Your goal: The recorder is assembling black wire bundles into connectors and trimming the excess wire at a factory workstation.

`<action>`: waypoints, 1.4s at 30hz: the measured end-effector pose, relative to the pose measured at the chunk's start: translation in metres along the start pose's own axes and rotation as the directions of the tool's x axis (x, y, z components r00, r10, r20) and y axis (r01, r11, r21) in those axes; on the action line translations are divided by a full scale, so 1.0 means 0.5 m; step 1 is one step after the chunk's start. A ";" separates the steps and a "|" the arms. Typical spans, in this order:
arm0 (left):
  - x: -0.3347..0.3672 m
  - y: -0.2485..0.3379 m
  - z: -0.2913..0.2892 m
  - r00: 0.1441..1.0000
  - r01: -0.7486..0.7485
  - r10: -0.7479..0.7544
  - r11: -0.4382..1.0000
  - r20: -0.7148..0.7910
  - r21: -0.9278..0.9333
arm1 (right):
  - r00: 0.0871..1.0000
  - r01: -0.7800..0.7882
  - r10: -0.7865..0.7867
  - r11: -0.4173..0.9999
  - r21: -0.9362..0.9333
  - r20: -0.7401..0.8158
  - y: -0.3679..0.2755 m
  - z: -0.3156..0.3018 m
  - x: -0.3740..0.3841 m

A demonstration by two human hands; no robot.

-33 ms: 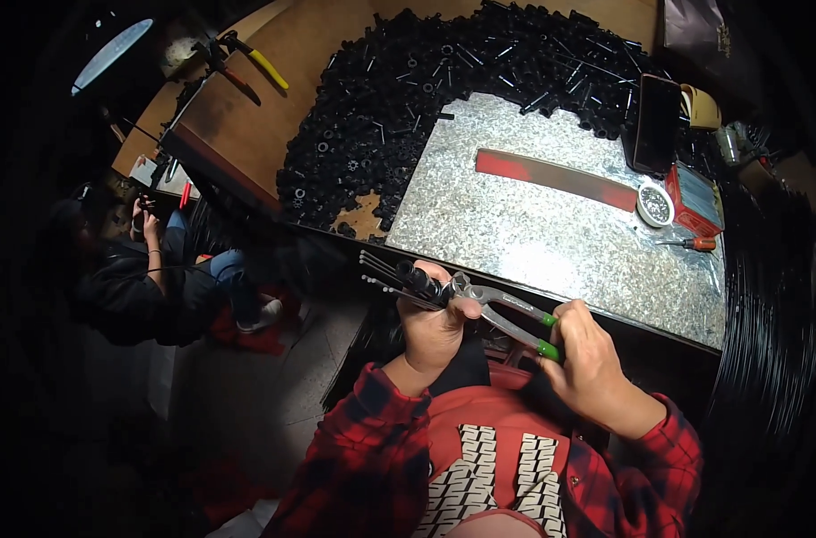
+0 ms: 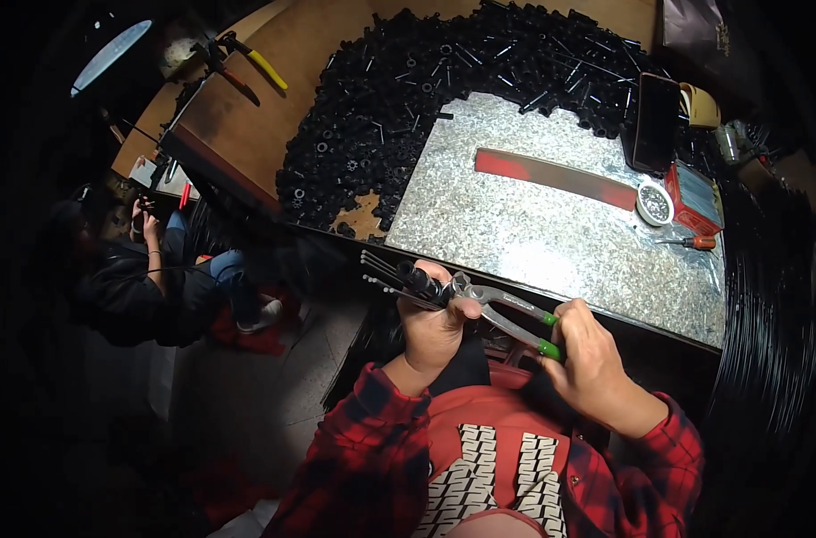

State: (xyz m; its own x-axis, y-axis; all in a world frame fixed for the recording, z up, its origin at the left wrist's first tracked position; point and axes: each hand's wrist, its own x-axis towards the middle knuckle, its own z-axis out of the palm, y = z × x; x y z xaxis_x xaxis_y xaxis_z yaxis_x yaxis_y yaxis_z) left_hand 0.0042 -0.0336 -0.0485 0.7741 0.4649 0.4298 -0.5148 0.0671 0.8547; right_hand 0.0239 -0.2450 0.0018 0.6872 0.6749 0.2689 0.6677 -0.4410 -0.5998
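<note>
My left hand (image 2: 433, 327) is closed round a black cylindrical plastic fitting (image 2: 414, 279). Several thin dark rods (image 2: 377, 262) with small rounded tips stick out from it to the left. My right hand (image 2: 590, 348) grips the green-sleeved handles of a pair of metal end-cutting pincers (image 2: 508, 303), whose handles stand apart. The jaws of the pincers meet the fitting beside my left thumb; whether they bite on anything there is too small to tell. Both hands are in front of the table's near edge, above my lap.
A speckled grey board (image 2: 533, 224) carries a red-and-brown strip (image 2: 551, 179), a white cup of small bits (image 2: 654, 204), a red box (image 2: 697, 202), a screwdriver (image 2: 699, 243) and a phone (image 2: 656, 121). Behind lies a heap of black parts (image 2: 372, 117). Yellow-handled pliers (image 2: 266, 68) rest left; another person (image 2: 130, 269) sits beyond.
</note>
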 end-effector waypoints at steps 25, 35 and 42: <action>0.024 0.045 0.011 0.764 0.132 -0.123 0.991 0.634 0.033 | 0.780 -0.507 0.241 0.784 0.359 0.577 -0.027 -0.136 -0.065; 0.045 0.048 -0.007 0.638 0.321 -0.305 0.940 0.707 0.116 | 0.484 -0.866 0.113 0.206 0.456 0.868 0.006 -0.116 -0.076; 0.054 0.040 0.007 0.830 0.199 -0.191 0.979 0.525 0.041 | 0.998 0.030 -0.037 0.987 -0.159 -0.042 -0.031 -0.110 -0.064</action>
State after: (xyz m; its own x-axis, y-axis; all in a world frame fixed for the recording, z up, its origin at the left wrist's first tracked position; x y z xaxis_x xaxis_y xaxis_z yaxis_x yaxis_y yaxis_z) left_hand 0.0160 -0.0229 -0.0186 0.9337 -0.0903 0.3466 -0.3351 0.1217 0.9343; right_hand 0.0074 -0.2921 0.0438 0.6736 0.6650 0.3225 0.7249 -0.5094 -0.4637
